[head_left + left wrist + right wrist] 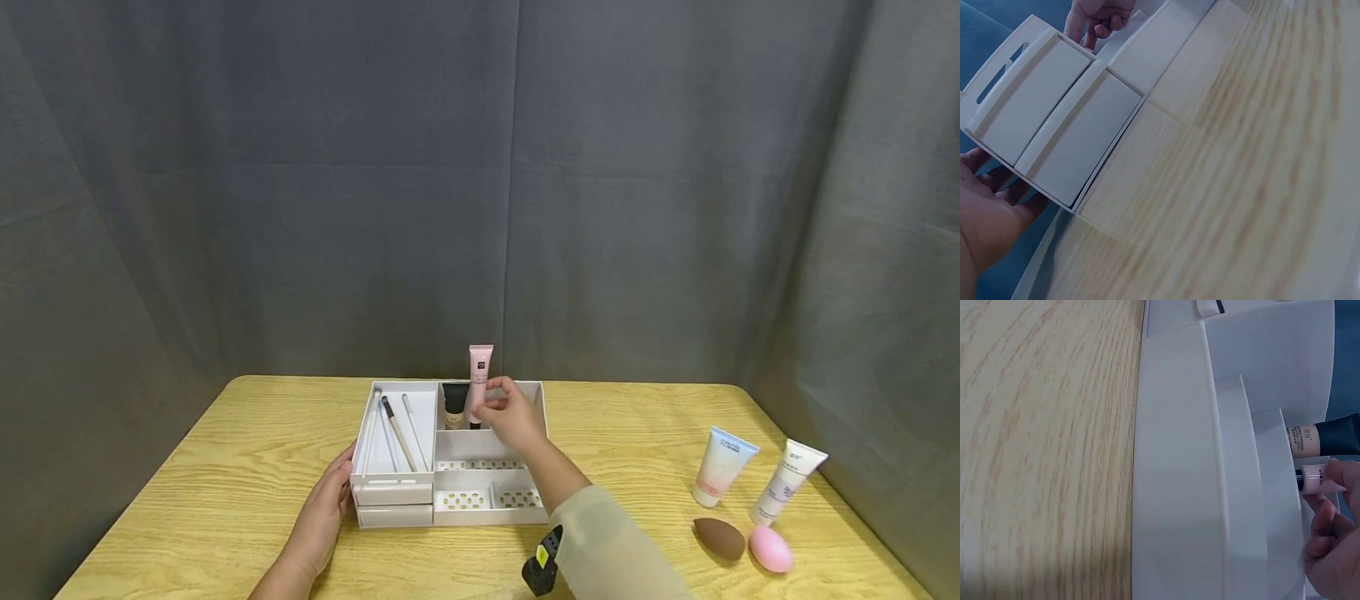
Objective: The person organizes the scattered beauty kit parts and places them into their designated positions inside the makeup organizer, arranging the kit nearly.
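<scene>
A white organizer box (491,517) with compartments and two small drawers (394,514) stands on the table. Its left wall is touched by my left hand (324,504), whose fingers (1013,187) reach along that side in the left wrist view. My right hand (517,421) pinches a slim pink tube (481,364) between thumb and fingers. The tube is upright, black cap down, over the back compartment. Just left of it, a beige and black tube (454,400) stands in the same compartment. Several makeup brushes (399,433) lie in the top left tray.
On the table's right side stand a blue-pink tube (723,468) and a white tube (787,483). In front of them lie a brown makeup sponge (720,539) and a pink one (771,549). A grey curtain (360,208) hangs behind the wooden table (255,450).
</scene>
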A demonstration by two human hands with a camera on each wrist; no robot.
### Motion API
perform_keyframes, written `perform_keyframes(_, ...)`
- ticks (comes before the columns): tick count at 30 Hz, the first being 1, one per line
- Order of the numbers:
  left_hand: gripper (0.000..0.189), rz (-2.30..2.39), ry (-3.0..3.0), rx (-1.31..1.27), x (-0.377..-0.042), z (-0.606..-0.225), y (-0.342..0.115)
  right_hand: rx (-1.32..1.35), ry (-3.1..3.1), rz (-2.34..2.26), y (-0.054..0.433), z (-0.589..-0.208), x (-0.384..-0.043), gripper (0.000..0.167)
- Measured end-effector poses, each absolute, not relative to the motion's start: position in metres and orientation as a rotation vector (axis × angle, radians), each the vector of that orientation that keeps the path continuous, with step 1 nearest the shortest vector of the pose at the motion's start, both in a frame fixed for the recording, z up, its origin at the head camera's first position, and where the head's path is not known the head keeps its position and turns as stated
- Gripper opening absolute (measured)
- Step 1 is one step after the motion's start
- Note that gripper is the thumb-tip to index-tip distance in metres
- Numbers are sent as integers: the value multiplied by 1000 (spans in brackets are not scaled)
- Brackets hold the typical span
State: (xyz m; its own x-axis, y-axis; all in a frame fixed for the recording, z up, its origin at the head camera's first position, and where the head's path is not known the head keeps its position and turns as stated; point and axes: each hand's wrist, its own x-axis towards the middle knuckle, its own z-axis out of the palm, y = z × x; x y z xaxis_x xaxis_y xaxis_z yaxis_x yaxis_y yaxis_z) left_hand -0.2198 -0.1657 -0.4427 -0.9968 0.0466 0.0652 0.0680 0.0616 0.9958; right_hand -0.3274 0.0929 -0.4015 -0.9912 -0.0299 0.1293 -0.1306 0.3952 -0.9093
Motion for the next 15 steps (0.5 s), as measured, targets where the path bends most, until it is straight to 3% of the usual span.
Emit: perform_keyframes(15, 57, -2154, -2266, -123, -219, -442, -165, 188, -2695, 1498, 88, -400, -329, 29)
